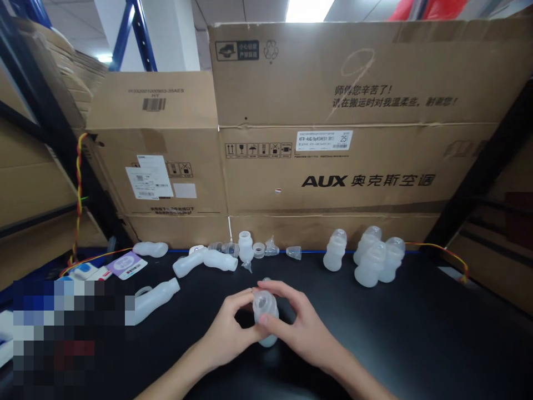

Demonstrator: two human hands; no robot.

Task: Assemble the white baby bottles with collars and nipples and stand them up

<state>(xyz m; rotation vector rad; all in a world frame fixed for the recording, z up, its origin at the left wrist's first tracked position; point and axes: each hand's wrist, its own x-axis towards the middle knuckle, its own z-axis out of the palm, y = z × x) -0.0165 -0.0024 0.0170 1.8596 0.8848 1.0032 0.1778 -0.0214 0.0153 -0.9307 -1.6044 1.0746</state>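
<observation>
Head view: both hands meet over the black worktop (pixel 416 344), approx. centre-front, around one small translucent bottle (pixel 265 311). Left hand (pixel 227 333) is clenched on the bottle's left side, thumb and forefinger curled toward its top. Right hand (pixel 302 325) is clasped on the right side, fingers arched over the upper part, thumb underneath near the base. Bottle is milky-white, soft-looking plastic or silicone w/ a rounded shoulder, a wide mouth facing the camera and a bulged lower body; its bottom end shows just below the hands. It is tilted toward the viewer; can't tell whether it rests on the worktop or is lifted off it.

Further back, right of centre, a cluster of similar bottles (pixel 375 258) stands upright, touching one another, w/ one more bottle (pixel 335 250) standing just left of them. Behind the hands lie small clear parts (pixel 266 249) (rings, cone-like pieces) beside an upright bottle (pixel 245 246). To the left, longer curved bottles (pixel 204 261) lie on their sides, another one (pixel 156 297) nearer the front-left. Cardboard boxes (pixel 333 166) wall off the back edge. A twisted red-yellow cable (pixel 78 189) hangs at far left.
</observation>
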